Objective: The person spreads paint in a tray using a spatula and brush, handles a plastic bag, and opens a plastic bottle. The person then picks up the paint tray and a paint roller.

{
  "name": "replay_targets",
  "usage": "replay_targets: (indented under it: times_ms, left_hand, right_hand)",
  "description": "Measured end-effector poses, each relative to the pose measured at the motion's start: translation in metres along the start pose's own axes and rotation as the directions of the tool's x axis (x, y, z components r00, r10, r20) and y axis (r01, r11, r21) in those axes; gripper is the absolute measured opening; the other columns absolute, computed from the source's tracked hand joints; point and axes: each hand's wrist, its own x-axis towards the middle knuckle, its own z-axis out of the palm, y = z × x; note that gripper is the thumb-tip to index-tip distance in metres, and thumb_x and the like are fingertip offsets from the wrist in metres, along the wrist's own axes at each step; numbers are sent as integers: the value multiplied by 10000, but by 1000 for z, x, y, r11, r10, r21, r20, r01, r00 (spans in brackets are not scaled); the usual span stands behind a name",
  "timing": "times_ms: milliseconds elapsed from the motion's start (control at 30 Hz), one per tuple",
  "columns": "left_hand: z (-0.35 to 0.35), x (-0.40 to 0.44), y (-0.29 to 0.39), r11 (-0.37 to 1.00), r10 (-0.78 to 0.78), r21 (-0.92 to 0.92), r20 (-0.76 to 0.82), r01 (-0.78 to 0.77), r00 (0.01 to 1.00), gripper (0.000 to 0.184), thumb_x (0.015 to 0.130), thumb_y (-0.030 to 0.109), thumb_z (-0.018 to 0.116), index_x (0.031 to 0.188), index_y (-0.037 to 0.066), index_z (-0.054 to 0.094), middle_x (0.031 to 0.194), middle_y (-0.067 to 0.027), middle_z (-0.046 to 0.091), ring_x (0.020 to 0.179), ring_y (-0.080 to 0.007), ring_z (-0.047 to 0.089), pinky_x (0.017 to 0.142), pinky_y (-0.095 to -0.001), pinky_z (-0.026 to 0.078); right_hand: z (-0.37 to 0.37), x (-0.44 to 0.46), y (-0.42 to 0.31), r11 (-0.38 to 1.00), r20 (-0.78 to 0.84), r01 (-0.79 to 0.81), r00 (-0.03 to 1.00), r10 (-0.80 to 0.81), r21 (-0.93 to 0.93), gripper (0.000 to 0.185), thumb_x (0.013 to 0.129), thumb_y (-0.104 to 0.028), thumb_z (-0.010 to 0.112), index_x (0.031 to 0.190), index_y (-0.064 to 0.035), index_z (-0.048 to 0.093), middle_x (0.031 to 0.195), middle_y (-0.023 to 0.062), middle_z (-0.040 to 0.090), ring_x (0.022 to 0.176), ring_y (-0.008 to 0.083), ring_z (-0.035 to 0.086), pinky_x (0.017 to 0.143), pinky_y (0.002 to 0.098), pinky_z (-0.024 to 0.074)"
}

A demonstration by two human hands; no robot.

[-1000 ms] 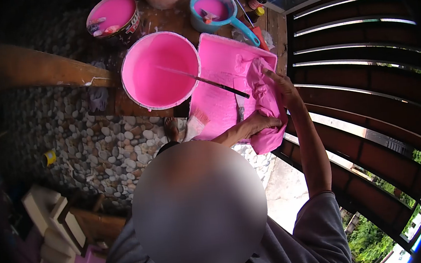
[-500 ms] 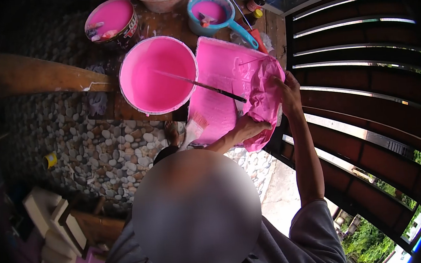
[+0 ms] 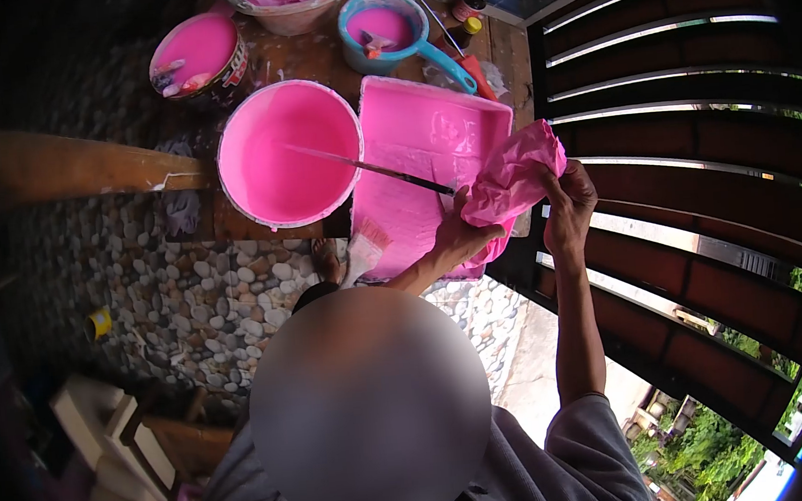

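A crumpled pink sheet (image 3: 514, 174), thin and paint-coloured, is bunched between my two hands over the right side of a pink paint tray (image 3: 400, 119). I cannot tell whether it is plastic, paper or cloth. My left hand (image 3: 468, 234) grips its lower left part, thumb toward the right. The fingers of my right hand (image 3: 570, 201) pinch its right edge. A paintbrush (image 3: 369, 245) with pink bristles rests at the tray's near left edge. From the bucket of pink paint (image 3: 269, 190) a dark-handled stick (image 3: 405, 177) slants across the tray toward my left hand.
Behind stand a smaller paint pail (image 3: 201, 49), a wide basin (image 3: 302, 15) and a blue dipper (image 3: 384, 59) with pink paint. Two small bottles (image 3: 469, 19) sit at the back right. A slatted fence (image 3: 670, 192) runs along the right; pebble-patterned floor (image 3: 198, 304) lies at left.
The crumpled sheet has been lifted off the tray's right edge, its top now bunched higher. My right hand has moved slightly down and right; my left hand has turned, thumb side up.
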Motion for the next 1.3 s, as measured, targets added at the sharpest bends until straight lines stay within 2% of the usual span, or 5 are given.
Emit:
replay_targets:
  times_ms: [500,733,967,1133,1300]
  left_hand:
    - [-9,-54,8,926,196,351,-132,-139,972,1173,652,392,753,1417,-28,-32,1446,-298,94,1353,-427,122,1101,-444,210]
    - [-99,-135,11,955,-140,-183,417,234,898,672,822,279,668,1333,-39,370,1336,-169,438,1225,-246,442,1049,-351,317]
    - [-201,-211,-44,884,-326,-362,-26,295,945,317,876,267,603,1114,60,581,1072,-57,618,1033,-155,568,918,-303,410]
    - [-251,-253,-152,817,-531,-486,-422,311,735,301,833,256,624,1052,52,596,978,-28,620,936,-157,584,830,-302,425]
    - [-264,-321,-267,763,-622,-529,-442,372,646,142,796,196,637,820,58,618,676,25,552,527,-61,498,432,-206,350]
  right_hand:
    - [-4,-32,-65,979,-52,172,982,-179,-112,84,799,53,629,839,-16,603,813,23,633,777,71,577,754,230,453]
    - [-1,-2,-87,966,-43,242,968,-247,-94,70,815,61,614,827,-8,608,792,-2,604,746,49,542,708,204,429]
    - [34,49,-126,877,20,469,883,-470,-103,54,813,39,631,787,-4,611,749,-20,595,694,27,513,664,176,405]
    - [80,104,-156,878,48,477,878,-476,-38,69,803,21,645,747,-2,612,696,-24,597,633,27,496,588,182,397]
    - [143,163,-172,813,61,582,813,-579,-23,94,772,-67,690,772,16,646,689,9,614,613,56,501,582,226,414]
